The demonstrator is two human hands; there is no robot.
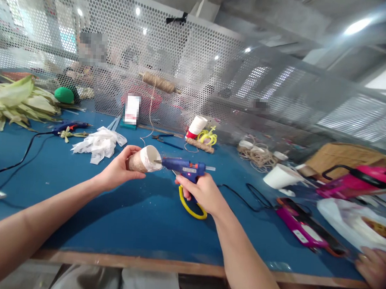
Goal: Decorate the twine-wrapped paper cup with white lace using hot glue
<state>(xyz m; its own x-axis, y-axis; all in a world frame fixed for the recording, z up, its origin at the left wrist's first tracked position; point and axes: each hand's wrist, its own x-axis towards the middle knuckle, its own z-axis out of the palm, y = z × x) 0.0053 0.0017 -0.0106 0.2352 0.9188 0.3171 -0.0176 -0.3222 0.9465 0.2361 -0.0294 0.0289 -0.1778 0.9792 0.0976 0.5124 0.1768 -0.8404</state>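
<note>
Our left hand (127, 163) clamped round cup (148, 157), right hand (199, 190) round gun (183, 165); if cup slips, nozzle (159, 161) could burn us.

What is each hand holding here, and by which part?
The left hand holds a cup around the end away from the glue gun's nozzle. The right hand grips that blue glue gun by its handle.

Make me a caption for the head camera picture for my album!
Left hand holding a cup, right hand aiming a blue glue gun at it, above a blue table.
</note>
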